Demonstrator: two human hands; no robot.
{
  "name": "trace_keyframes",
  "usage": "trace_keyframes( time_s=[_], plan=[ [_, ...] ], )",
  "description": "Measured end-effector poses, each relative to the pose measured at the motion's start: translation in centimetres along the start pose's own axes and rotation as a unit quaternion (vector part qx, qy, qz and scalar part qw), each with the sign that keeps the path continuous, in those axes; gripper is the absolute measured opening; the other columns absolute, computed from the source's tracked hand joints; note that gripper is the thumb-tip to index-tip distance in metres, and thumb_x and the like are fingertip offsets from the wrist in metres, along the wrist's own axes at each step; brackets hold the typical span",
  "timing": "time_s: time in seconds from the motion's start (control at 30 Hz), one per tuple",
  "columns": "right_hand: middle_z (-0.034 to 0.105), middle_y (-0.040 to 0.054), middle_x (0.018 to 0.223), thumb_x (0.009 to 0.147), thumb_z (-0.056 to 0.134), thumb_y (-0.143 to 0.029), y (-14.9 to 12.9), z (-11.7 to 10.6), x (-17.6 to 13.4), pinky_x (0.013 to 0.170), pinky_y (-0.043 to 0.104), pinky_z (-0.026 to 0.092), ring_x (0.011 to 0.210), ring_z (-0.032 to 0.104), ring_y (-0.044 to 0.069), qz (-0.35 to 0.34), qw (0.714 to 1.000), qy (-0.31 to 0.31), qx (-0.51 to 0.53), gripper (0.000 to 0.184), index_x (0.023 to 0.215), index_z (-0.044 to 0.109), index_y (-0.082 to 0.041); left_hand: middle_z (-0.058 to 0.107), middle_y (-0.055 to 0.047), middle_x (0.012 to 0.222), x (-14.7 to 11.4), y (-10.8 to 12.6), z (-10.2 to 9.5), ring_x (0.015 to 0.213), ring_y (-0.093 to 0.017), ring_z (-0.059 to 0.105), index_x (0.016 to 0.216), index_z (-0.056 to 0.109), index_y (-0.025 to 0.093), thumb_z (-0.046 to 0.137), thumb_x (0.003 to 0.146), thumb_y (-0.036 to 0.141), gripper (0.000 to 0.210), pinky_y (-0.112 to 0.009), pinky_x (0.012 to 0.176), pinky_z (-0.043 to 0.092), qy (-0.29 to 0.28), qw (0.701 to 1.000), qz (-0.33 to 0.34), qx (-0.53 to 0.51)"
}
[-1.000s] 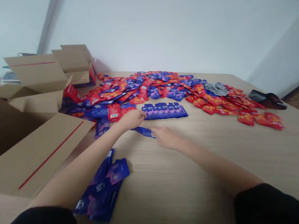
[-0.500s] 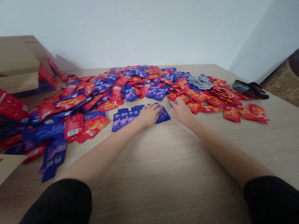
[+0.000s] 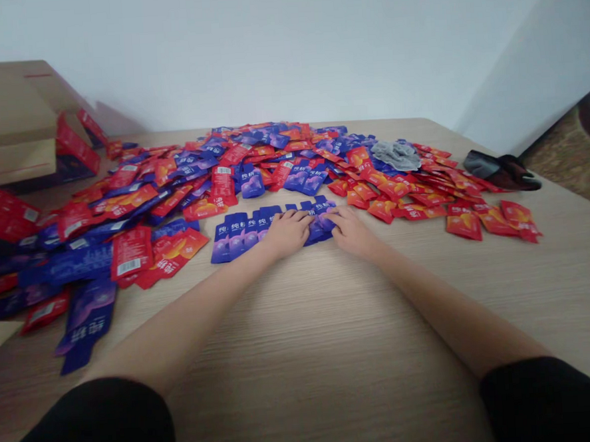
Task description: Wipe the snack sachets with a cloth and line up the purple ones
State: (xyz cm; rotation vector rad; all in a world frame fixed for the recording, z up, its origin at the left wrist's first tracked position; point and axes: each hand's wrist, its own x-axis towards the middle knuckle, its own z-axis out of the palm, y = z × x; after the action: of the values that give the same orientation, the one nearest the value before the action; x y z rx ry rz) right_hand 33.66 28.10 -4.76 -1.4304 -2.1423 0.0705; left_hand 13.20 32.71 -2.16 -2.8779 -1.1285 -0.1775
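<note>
A row of overlapping purple sachets (image 3: 236, 236) with white lettering lies flat on the table in front of me. My left hand (image 3: 288, 233) rests palm down over the middle of the row, its fingers stretched across several of them. At the right end of the row, my right hand (image 3: 352, 232) has its thumb and fingers closed on the edge of the last purple sachet (image 3: 323, 209). Part of the row is hidden under the left hand.
Behind the row spreads a heap of red and purple sachets (image 3: 265, 153), with a grey crumpled cloth (image 3: 395, 155) on it. Several red sachets (image 3: 464, 222) lie at right, near a dark glossy object (image 3: 502, 170). An open cardboard box (image 3: 14, 161) stands at left.
My right hand has come down and toward me, bringing a purple sachet to the right end of the row. My left hand stays on the row. The view has shifted slightly.
</note>
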Motion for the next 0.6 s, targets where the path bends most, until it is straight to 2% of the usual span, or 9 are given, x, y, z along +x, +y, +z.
trace_keyframes(
  time_s=[0.1, 0.23, 0.33, 0.4, 0.5, 0.6],
  plan=[
    [0.055, 0.0145, 0.120, 0.083, 0.040, -0.009, 0.4, 0.3, -0.3, 0.108, 0.046, 0.039, 0.118, 0.049, 0.026, -0.018, 1.000, 0.001, 0.014, 0.047, 0.123, 0.066, -0.015, 0.050, -0.004, 0.146, -0.1, 0.2, 0.3, 0.127, -0.026, 0.045, 0.137, 0.050, 0.025, 0.028, 0.100, 0.032, 0.043, -0.046, 0.096, 0.039, 0.007, 1.000, 0.000, 0.009],
    [0.054, 0.0162, 0.120, 0.083, 0.038, -0.007, 0.7, 0.6, -0.7, 0.108, 0.048, 0.040, 0.119, 0.048, 0.027, -0.034, 0.999, -0.007, 0.023, 0.050, 0.124, 0.065, -0.013, 0.047, -0.004, 0.147, -0.2, 0.2, 0.3, 0.129, -0.028, 0.042, 0.139, 0.048, 0.026, 0.026, 0.101, 0.047, 0.048, -0.047, 0.100, 0.036, 0.004, 1.000, -0.004, 0.007],
    [0.054, 0.0152, 0.121, 0.082, 0.039, -0.008, 0.8, 0.4, -0.9, 0.108, 0.047, 0.040, 0.119, 0.050, 0.026, -0.023, 0.999, -0.012, 0.040, 0.048, 0.121, 0.067, -0.015, 0.044, -0.004, 0.149, -0.1, 0.2, 0.3, 0.132, -0.030, 0.039, 0.142, 0.045, 0.030, 0.025, 0.101, 0.051, 0.051, -0.048, 0.101, 0.035, -0.017, 1.000, -0.007, 0.005],
    [0.050, 0.0154, 0.130, 0.083, 0.045, -0.015, 0.7, 0.3, -1.0, 0.110, 0.050, 0.036, 0.127, 0.045, 0.028, 0.003, 0.999, -0.002, 0.036, 0.043, 0.121, 0.066, -0.016, 0.042, -0.004, 0.151, 0.0, 0.1, 0.3, 0.134, -0.031, 0.037, 0.145, 0.041, 0.032, 0.024, 0.101, 0.051, 0.051, -0.050, 0.101, 0.034, -0.034, 0.999, -0.009, 0.007],
    [0.041, 0.0182, 0.145, 0.087, 0.050, -0.029, 0.3, 0.3, -1.1, 0.113, 0.053, 0.031, 0.138, 0.035, 0.031, 0.042, 0.999, -0.018, 0.017, 0.046, 0.130, 0.055, -0.014, 0.039, -0.004, 0.153, 0.1, -0.1, 0.5, 0.136, -0.032, 0.036, 0.148, 0.037, 0.034, 0.023, 0.101, 0.050, 0.052, -0.052, 0.104, 0.032, -0.042, 0.999, -0.012, 0.007],
    [0.034, 0.0232, 0.152, 0.094, 0.041, -0.042, -0.3, 0.5, -1.1, 0.116, 0.052, 0.028, 0.143, 0.030, 0.031, 0.036, 0.997, -0.073, -0.004, 0.063, 0.145, 0.034, -0.007, 0.038, -0.005, 0.154, 0.0, -0.2, 0.7, 0.138, -0.032, 0.034, 0.148, 0.037, 0.030, 0.023, 0.101, 0.049, 0.053, -0.052, 0.105, 0.031, -0.043, 0.999, -0.011, 0.006]
  ],
)
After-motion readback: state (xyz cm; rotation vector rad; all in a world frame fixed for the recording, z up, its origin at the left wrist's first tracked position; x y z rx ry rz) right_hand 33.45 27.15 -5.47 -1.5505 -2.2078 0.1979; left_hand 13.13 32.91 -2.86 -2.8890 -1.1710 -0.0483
